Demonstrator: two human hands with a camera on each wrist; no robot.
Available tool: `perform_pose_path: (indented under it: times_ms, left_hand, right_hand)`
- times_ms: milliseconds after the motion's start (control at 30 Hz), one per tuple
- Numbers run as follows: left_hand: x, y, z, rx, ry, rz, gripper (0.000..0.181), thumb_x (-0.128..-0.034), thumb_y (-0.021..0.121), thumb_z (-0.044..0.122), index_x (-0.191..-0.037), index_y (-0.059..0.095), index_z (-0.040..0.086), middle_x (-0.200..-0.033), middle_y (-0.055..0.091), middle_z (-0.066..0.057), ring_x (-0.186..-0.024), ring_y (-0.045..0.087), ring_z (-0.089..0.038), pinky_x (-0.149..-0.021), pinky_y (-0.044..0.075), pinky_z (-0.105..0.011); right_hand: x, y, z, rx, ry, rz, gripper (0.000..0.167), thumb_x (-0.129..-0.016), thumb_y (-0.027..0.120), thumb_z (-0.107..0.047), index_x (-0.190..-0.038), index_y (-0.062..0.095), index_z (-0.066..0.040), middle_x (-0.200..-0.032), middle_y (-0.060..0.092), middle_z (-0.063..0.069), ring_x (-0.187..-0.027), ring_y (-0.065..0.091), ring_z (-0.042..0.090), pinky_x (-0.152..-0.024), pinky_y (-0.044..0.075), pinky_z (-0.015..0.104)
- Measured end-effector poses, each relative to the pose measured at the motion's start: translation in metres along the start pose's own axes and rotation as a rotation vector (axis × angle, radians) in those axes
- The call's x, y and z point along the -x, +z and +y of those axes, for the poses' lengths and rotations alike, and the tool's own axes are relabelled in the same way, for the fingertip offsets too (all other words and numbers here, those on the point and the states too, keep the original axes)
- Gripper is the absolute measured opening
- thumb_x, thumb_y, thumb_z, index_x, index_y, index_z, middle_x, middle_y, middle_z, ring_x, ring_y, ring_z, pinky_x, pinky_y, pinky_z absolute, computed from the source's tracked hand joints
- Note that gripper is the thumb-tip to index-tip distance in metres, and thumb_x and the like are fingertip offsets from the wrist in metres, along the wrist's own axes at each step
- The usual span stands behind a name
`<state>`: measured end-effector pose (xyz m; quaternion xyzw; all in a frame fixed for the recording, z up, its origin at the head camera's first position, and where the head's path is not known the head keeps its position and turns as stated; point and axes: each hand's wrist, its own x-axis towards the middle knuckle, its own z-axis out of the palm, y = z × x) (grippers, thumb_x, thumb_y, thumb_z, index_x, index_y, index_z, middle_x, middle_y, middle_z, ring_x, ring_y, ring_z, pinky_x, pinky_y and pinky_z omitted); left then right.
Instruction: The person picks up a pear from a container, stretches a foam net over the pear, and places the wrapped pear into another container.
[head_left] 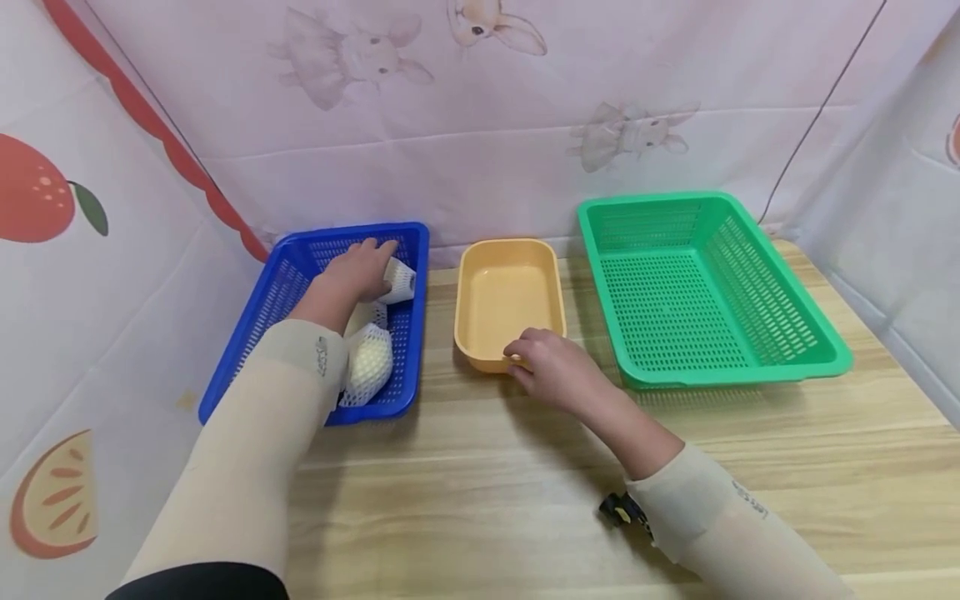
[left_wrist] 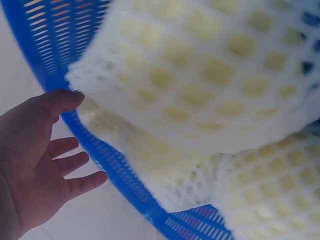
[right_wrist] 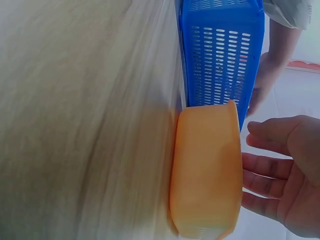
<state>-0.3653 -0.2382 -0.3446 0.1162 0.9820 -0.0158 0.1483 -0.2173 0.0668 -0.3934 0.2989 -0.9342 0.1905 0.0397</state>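
Note:
My left hand (head_left: 356,271) reaches into the blue basket (head_left: 415,358), fingers extended above the things inside. Several pale yellow, rounded things in white foam nets lie there; a foam-netted one (head_left: 371,364) sits near the front. In the left wrist view, the thumb comes close to a netted piece (left_wrist: 215,70), but nothing is gripped; whether it touches cannot be told. My right hand (head_left: 558,367) is at the near rim of the yellow tray (head_left: 510,304), fingers loosely bent. The right wrist view shows the thumb apart from the tray and the fingers beside its rim.
To the right of the tray stands a green basket (head_left: 667,308) with nothing visible in it. All three containers rest on a wood-patterned table (head_left: 465,500), against a pink printed cloth (head_left: 487,158) at the back. A small black object (head_left: 624,510) is by the right sleeve.

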Motion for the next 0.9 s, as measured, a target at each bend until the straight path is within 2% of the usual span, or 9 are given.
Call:
perform_pose_path:
  times_ms: [233, 367, 533, 700, 900]
  left_hand:
    - [0.003, -0.019, 0.009, 0.002, -0.007, 0.026, 0.073, -0.1010, 0.051, 0.033, -0.158, 0.012, 0.010, -0.160, 0.012, -0.027, -0.147, 0.012, -0.048, -0.113, 0.021, -0.068]
    - [0.007, -0.026, 0.014, 0.016, -0.028, 0.052, 0.077, -0.1010, 0.043, 0.051, -0.159, 0.009, 0.014, -0.162, 0.010, -0.023, -0.149, 0.007, -0.045, -0.111, 0.013, -0.073]
    - [0.011, -0.038, 0.022, 0.003, -0.030, 0.081, 0.086, -0.0959, 0.033, 0.069, -0.159, 0.005, 0.017, -0.164, 0.005, -0.020, -0.150, 0.000, -0.042, -0.110, 0.004, -0.076]
    - [0.015, -0.041, 0.035, -0.026, -0.019, 0.111, 0.090, -0.0932, 0.028, 0.074, -0.159, 0.003, 0.018, -0.165, 0.001, -0.019, -0.150, -0.004, -0.041, -0.110, 0.003, -0.076]
    - [0.021, -0.040, 0.056, -0.053, 0.011, 0.136, 0.091, -0.0917, 0.026, 0.077, -0.159, 0.001, 0.021, -0.165, -0.003, -0.015, -0.151, -0.006, -0.037, -0.112, 0.004, -0.074]
  right_hand:
    - [-0.003, -0.003, 0.003, -0.002, -0.018, 0.019, 0.022, -0.090, 0.072, -0.019, -0.108, 0.073, -0.007, -0.103, 0.070, 0.008, -0.096, 0.066, 0.023, -0.083, 0.056, 0.038]
    - [-0.006, -0.006, 0.005, 0.016, -0.042, 0.038, 0.026, -0.089, 0.073, -0.020, -0.110, 0.072, -0.005, -0.106, 0.069, 0.009, -0.099, 0.065, 0.024, -0.086, 0.055, 0.038]
    - [-0.010, -0.013, 0.003, 0.056, -0.077, 0.065, 0.034, -0.089, 0.073, -0.026, -0.116, 0.069, -0.006, -0.113, 0.067, 0.011, -0.105, 0.063, 0.026, -0.092, 0.054, 0.040]
    - [-0.012, -0.023, 0.000, 0.067, -0.096, 0.066, 0.051, -0.091, 0.070, -0.040, -0.129, 0.062, -0.007, -0.126, 0.061, 0.014, -0.120, 0.056, 0.029, -0.104, 0.047, 0.042]
    - [-0.017, -0.041, 0.002, 0.088, -0.093, 0.044, 0.071, -0.093, 0.060, -0.053, -0.146, 0.045, -0.009, -0.147, 0.044, 0.017, -0.140, 0.038, 0.035, -0.114, 0.035, 0.049]
